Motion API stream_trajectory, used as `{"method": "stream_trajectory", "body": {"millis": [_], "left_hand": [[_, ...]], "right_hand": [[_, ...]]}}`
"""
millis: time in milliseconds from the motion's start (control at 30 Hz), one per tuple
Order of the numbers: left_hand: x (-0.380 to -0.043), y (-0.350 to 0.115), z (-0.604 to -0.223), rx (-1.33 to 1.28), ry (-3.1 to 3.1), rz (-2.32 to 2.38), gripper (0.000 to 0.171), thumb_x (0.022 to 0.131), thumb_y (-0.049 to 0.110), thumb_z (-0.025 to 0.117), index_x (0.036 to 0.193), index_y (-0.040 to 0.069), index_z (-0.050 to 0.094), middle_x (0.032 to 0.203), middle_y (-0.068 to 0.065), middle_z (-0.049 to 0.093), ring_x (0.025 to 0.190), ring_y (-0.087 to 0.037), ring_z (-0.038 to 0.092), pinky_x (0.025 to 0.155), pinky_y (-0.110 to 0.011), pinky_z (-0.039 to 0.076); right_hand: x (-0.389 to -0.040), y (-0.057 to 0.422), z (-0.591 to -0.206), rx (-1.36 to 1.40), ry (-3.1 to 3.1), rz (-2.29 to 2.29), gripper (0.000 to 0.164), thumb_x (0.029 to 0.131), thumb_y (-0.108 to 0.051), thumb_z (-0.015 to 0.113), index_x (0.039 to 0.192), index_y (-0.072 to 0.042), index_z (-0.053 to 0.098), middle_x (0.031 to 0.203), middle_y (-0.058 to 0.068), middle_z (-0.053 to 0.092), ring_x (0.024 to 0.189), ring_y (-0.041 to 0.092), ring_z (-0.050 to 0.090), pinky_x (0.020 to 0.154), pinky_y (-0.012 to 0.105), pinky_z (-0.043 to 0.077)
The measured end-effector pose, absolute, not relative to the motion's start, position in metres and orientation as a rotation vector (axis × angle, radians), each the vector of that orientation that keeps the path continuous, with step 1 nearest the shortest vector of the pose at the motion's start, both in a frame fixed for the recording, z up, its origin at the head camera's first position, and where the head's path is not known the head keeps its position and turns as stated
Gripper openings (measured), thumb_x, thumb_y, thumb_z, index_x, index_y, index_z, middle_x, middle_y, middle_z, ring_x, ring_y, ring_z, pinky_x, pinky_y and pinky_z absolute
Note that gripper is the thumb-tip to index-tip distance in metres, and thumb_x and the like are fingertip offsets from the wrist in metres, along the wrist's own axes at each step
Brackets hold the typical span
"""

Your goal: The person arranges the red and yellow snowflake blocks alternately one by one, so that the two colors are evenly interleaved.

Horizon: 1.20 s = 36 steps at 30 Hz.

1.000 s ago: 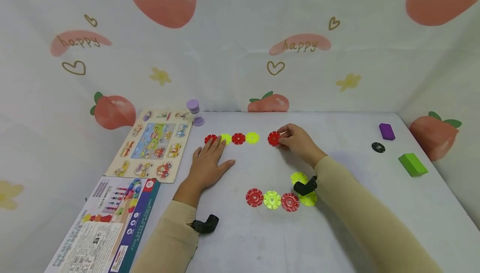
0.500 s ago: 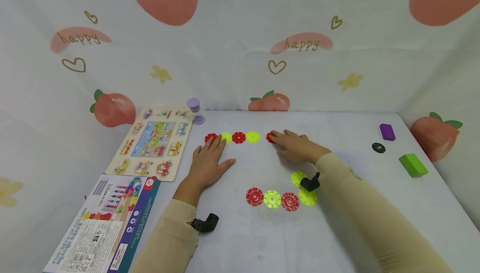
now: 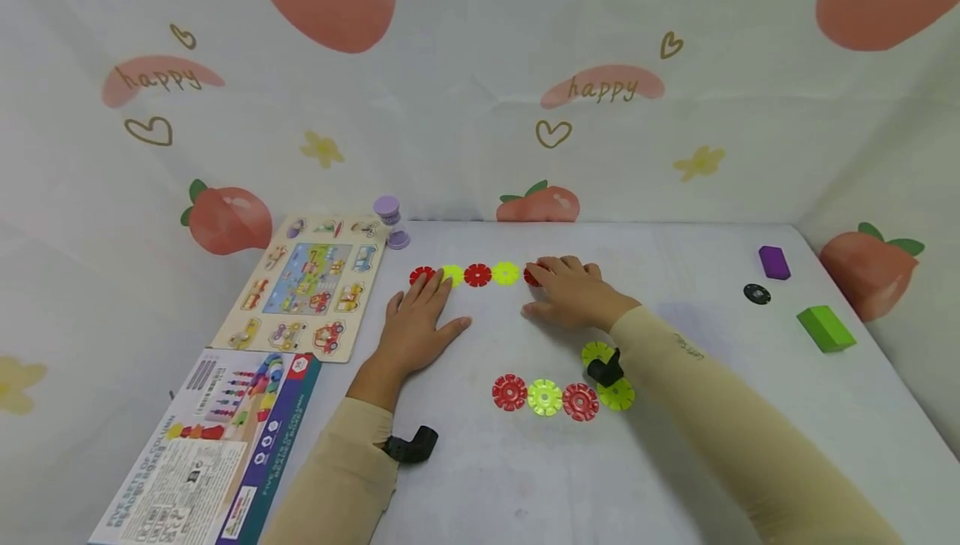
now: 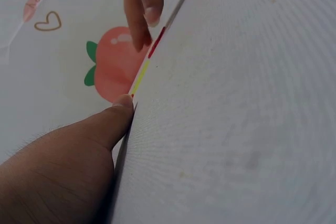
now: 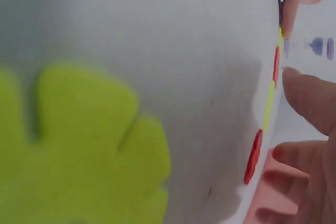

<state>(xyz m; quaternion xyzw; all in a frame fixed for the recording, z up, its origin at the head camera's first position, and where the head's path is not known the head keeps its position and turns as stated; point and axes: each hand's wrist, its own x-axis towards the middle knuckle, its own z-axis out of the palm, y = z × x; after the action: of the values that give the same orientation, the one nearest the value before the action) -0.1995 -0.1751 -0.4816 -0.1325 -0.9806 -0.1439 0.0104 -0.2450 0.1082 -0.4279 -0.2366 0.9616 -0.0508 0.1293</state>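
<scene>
A row of notched plastic discs runs along the back of the table. My left hand (image 3: pixel 415 328) lies with spread fingers at its left end, fingertips over a red disc (image 3: pixel 420 273) and the edge of a yellow disc (image 3: pixel 455 275). Beside these come another red disc (image 3: pixel 477 275) and a yellow disc (image 3: pixel 506 273). At the right end, the fingertips of my right hand (image 3: pixel 576 295) touch a red disc (image 3: pixel 532 277), partly hidden under them. Its thumb stands apart. In the right wrist view this red disc (image 5: pixel 254 158) shows a gap from its yellow neighbour (image 5: pixel 269 106).
A second chain of red and yellow discs (image 3: pixel 545 398) lies nearer, partly under the right wrist camera (image 3: pixel 606 368). At left are a puzzle board (image 3: pixel 362 295), a box (image 3: pixel 210 453) and an hourglass (image 3: pixel 387 212). Purple (image 3: pixel 774 262) and green (image 3: pixel 825 329) blocks and a black disc (image 3: pixel 757 293) lie right.
My right hand has gone from pinching the red disc to touching it with extended fingertips, and the disc has slid left toward the row. The left hand has stayed put.
</scene>
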Motion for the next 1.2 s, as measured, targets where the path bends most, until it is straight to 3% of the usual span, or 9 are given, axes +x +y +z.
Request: {"method": "stream_trajectory", "body": {"millis": [133,600,1000,1200], "left_hand": [[-0.199,-0.175,-0.478,-0.419,-3.052,-0.462,0.082,0.089,0.066,0.046,0.153,0.019,0.026,0.159,-0.001,0.014,0.144,-0.024,0.006,0.109,-0.057,0.006],[-0.199,-0.174,-0.479,-0.418,-3.050,-0.462,0.082,0.088,0.066,0.047,0.153,0.020,0.026,0.159,0.000,0.014,0.144,-0.024,0.006,0.109,-0.057,0.006],[-0.201,-0.173,-0.479,-0.412,-3.055,-0.446,0.083,0.088,0.068,0.044,0.153,0.020,0.026,0.159,0.000,0.014,0.144,-0.023,0.006,0.110,-0.057,0.006],[-0.199,-0.174,-0.480,-0.401,-3.063,-0.451,0.082,0.089,0.066,0.046,0.153,0.020,0.026,0.159,-0.001,0.014,0.144,-0.024,0.006,0.109,-0.057,0.006]], "right_hand": [[-0.245,0.112,-0.426,-0.678,2.760,-0.136,0.082,0.087,-0.063,0.054,0.152,-0.021,0.029,0.157,0.001,0.021,0.141,0.036,0.012,0.102,0.065,0.018],[-0.243,0.108,-0.430,-0.639,2.737,-0.098,0.090,0.084,-0.072,0.047,0.154,-0.023,0.021,0.159,-0.001,0.013,0.143,0.035,0.007,0.103,0.066,0.013],[-0.245,0.109,-0.432,-0.640,2.727,-0.132,0.089,0.085,-0.072,0.046,0.154,-0.022,0.022,0.159,0.000,0.013,0.143,0.034,0.008,0.103,0.065,0.014],[-0.242,0.112,-0.421,-0.696,2.751,-0.384,0.082,0.087,-0.069,0.046,0.152,-0.022,0.029,0.157,0.004,0.022,0.140,0.033,0.019,0.101,0.065,0.020]]}}
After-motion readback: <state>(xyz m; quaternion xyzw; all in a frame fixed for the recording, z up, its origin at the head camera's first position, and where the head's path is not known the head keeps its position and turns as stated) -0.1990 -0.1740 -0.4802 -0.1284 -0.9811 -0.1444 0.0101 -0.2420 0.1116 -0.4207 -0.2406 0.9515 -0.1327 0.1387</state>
